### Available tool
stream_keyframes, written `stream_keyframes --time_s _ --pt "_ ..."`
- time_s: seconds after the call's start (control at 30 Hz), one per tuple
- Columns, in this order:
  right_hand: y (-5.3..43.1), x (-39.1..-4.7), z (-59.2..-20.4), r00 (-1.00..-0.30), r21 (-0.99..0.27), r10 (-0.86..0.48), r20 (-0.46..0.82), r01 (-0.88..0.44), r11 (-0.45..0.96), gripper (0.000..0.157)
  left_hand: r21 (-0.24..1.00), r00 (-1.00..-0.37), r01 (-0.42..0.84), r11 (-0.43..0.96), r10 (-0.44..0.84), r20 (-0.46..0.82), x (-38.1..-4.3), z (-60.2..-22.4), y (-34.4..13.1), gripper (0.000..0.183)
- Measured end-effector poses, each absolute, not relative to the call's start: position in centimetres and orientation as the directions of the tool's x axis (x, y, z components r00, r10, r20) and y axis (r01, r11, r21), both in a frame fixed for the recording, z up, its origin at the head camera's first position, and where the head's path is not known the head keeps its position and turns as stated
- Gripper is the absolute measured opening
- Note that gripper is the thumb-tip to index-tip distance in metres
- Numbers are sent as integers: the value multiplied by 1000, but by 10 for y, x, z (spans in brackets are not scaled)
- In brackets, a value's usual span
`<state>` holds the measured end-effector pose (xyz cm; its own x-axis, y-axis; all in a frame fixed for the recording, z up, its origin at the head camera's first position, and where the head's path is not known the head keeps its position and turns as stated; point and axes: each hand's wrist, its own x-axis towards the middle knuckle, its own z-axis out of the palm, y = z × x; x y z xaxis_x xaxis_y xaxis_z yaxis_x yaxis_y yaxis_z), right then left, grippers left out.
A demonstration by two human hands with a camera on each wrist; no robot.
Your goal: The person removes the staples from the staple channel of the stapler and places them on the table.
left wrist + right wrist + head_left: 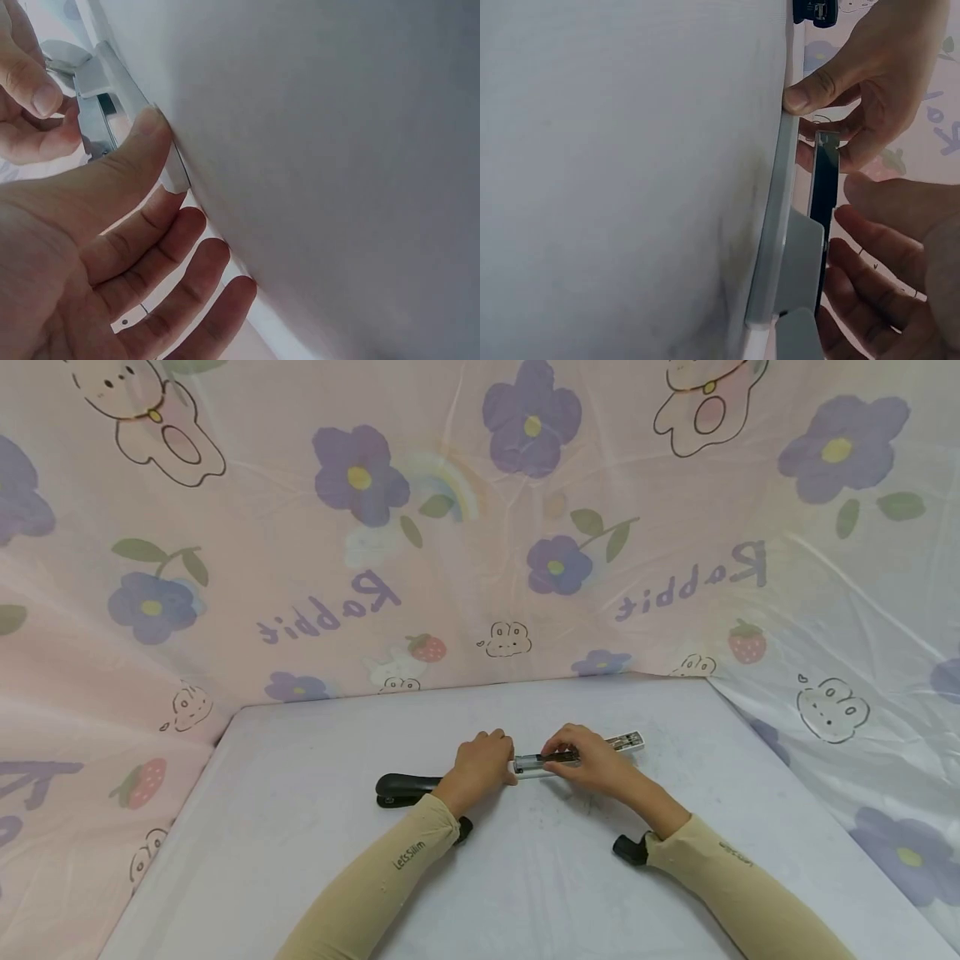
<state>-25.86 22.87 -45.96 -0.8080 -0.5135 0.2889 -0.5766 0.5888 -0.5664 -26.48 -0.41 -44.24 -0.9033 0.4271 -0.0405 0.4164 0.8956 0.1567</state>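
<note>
A white stapler (531,772) lies opened out near the middle of the table, its metal magazine (825,176) standing up from the white body. My left hand (483,764) pinches the left end of the body, thumb along its edge and index finger on the other side. The other fingers are spread loosely in the left wrist view. My right hand (592,762) pinches at the dark magazine with thumb and fingertips. Right of that hand, the stapler's far end (630,742) shows bare metal parts. A black stapler (405,787) lies left of my left hand, partly hidden by the wrist.
The white-covered table (300,860) is bordered behind and at the sides by hanging cloth (465,543) printed with flowers and rabbits. Black camera mounts (630,849) stick out from both wrists, low over the tabletop.
</note>
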Motion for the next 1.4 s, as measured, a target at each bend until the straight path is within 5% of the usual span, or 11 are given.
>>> stream_keyframes --time_s 0.77,1.4 --pt "217 -251 -457 -830 -499 -505 238 -551 669 14 160 -910 396 904 409 -62 -263 -443 -3 34" --pt "217 -254 -459 -898 -648 -396 191 -418 636 8 129 -902 423 897 430 -36 -264 -442 -1 35"
